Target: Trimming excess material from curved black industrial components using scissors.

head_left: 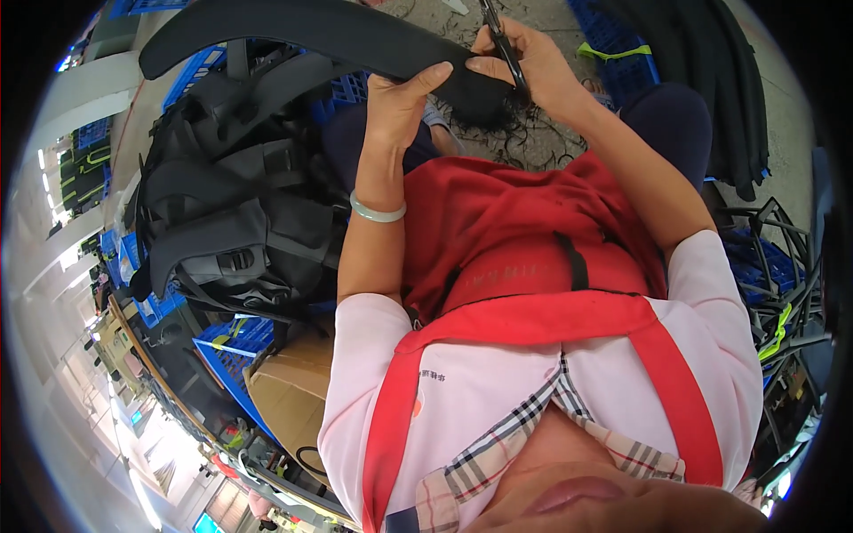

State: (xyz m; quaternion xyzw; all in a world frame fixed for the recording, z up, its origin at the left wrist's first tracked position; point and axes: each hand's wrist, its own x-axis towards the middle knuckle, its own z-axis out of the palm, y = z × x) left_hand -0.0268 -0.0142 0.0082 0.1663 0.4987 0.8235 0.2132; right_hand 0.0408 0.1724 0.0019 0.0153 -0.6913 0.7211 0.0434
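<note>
A long, curved black padded strap (302,31) stretches from the upper left to the top middle, above my lap. My left hand (400,102) grips it near its right end, thumb laid along the edge. My right hand (542,71) is at that same end, closed around black-handled scissors (505,44); the blades point up and away from the strap. Below the fingers hangs a dark, frayed-looking end (480,98) of the piece. A red apron (533,231) covers my lap.
To my left, black straps with buckles (231,204) are heaped over blue crates (235,342), beside a cardboard box (298,377). Black strips (711,80) drape over another blue crate (609,44) at right. Thread scraps litter the floor (551,142). Tangled black straps (773,258) lie farther right.
</note>
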